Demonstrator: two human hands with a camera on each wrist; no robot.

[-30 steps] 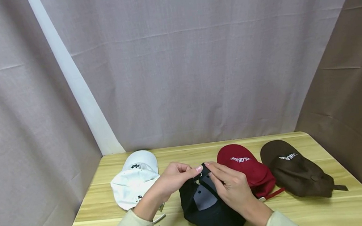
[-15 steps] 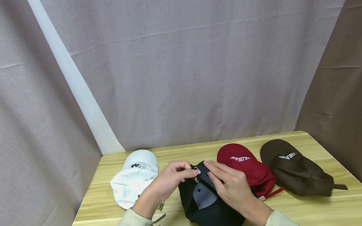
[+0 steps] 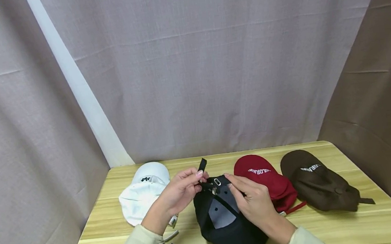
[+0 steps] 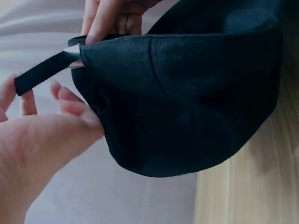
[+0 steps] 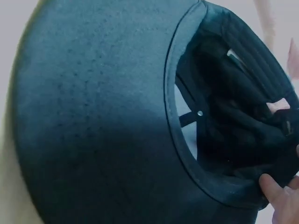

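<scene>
Right at the near middle of the desk [image 3: 96, 233], a black cap [image 3: 233, 238] is held between a person's two hands, its brim toward the near side and its strap end toward the far side. The left hand [image 3: 179, 190] pinches the loose black strap [image 4: 39, 77] between thumb and finger, and the strap's tip sticks up past the fingertips. The left wrist view shows the strap coming out of a metal buckle [image 4: 74, 55] at the cap's edge. The right hand [image 3: 254, 199] grips the cap's back band just right of the buckle, thumb and fingers closed on the cloth. The right wrist view looks past the brim into the cap's dark inside. Whether the cap touches the desk, I cannot tell.

On the left of the desk lies a white cap [image 3: 140, 198] with a dark emblem, its brim pointing far; the left forearm partly covers its near end. Beyond the right hand and partly hidden by it is a red cap [image 3: 261, 176] with white lettering. Just right of that lies a brown cap [image 3: 323, 184], also lettered in white, its short strap stretched to the right. A grey curtain [image 3: 212, 77] hangs behind the far edge.
</scene>
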